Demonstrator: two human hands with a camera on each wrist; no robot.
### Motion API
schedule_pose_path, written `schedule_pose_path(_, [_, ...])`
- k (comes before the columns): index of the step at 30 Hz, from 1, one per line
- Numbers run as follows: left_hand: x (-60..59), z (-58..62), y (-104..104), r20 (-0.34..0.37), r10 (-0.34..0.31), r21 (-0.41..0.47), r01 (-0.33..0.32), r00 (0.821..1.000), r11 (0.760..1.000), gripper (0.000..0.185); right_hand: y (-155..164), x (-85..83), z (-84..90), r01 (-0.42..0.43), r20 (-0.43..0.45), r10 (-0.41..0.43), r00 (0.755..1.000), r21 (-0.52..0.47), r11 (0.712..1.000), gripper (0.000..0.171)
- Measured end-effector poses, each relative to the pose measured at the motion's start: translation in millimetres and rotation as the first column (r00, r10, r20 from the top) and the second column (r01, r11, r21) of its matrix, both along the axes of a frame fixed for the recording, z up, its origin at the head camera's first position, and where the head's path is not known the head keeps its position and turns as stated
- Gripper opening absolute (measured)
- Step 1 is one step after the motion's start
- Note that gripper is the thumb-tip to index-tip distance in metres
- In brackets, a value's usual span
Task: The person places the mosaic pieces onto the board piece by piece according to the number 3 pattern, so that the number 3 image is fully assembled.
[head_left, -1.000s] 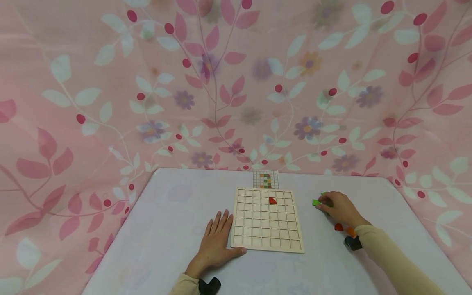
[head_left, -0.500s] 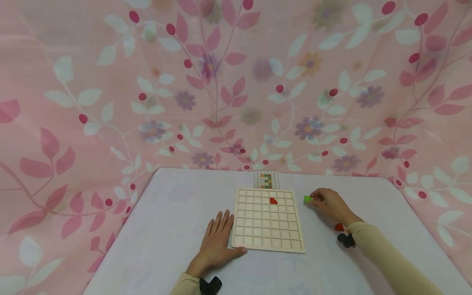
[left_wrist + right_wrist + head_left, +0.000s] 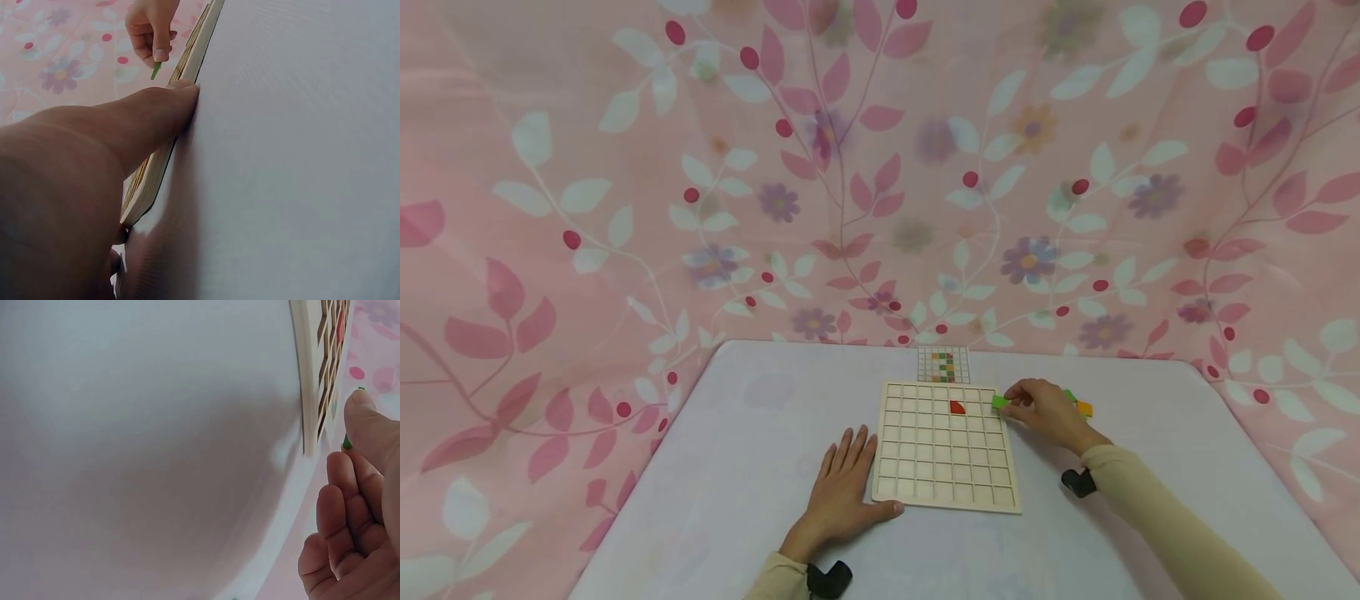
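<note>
A pale wooden grid board (image 3: pixel 942 443) lies flat on the white table (image 3: pixel 752 433), with one red quarter-round piece (image 3: pixel 957 407) in a cell near its far edge. My right hand (image 3: pixel 1045 411) pinches a small green piece (image 3: pixel 999 402) just over the board's far right corner; the same green piece (image 3: pixel 155 70) shows under the fingertips in the left wrist view. My left hand (image 3: pixel 842 487) lies flat on the table, its thumb against the board's near left edge (image 3: pixel 164 155).
A small pattern card (image 3: pixel 943 365) lies beyond the board. An orange piece (image 3: pixel 1084 408) and another green piece (image 3: pixel 1069 395) sit on the table behind my right hand. A pink floral curtain (image 3: pixel 880 167) hangs behind the table.
My right hand has carried the green piece leftward from the pile at the right to the board's far right corner. The left hand and the board have stayed put.
</note>
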State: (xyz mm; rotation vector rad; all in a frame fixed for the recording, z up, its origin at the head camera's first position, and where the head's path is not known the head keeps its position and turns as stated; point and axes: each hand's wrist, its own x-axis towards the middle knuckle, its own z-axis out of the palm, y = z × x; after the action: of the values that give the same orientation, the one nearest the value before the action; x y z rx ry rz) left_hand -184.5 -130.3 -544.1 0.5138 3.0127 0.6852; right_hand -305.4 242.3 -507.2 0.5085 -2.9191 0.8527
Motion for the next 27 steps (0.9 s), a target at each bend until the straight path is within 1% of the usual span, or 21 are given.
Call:
schedule_pose_path(4, [-1.1,0.1,0.0,0.005,0.000,-0.002,0.000,1.000,1.000,0.109,-9.7,-3.2,0.9,0.005,0.044,-0.004,0.999,-0.015,1.000,0.029])
schedule_pose_path(8, [-1.1,0.8,0.0,0.008,-0.001,-0.003,0.001,1.000,1.000,0.109,-19.8,-5.6,2.7,-0.001,0.063,0.003,0.998,-0.032,0.999,0.028])
schedule_pose_path(14, [-0.3,0.1,-0.2,0.001,-0.003,0.004,0.003,1.000,1.000,0.109,-30.4,-7.8,3.1,-0.031,0.052,0.032,0.998,-0.024,0.999,0.028])
schedule_pose_path(20, [-0.6,-2.1,-1.5,-0.018,-0.009,0.008,0.009,1.000,1.000,0.110,-39.4,-9.6,-0.2,-0.060,0.067,0.064,0.996,-0.064,0.996,0.032])
schedule_pose_path(23, [-0.6,-2.9,-1.6,-0.018,-0.012,0.018,0.013,1.000,1.000,0.109,-43.4,-11.1,-3.1,-0.065,0.099,0.072,0.993,-0.073,0.995,0.031])
schedule_pose_path(27, [-0.5,-3.0,-1.3,-0.009,-0.011,0.008,0.011,1.000,1.000,0.109,-50.2,-13.2,-4.8,-0.056,0.124,0.064,0.990,-0.066,0.996,0.026])
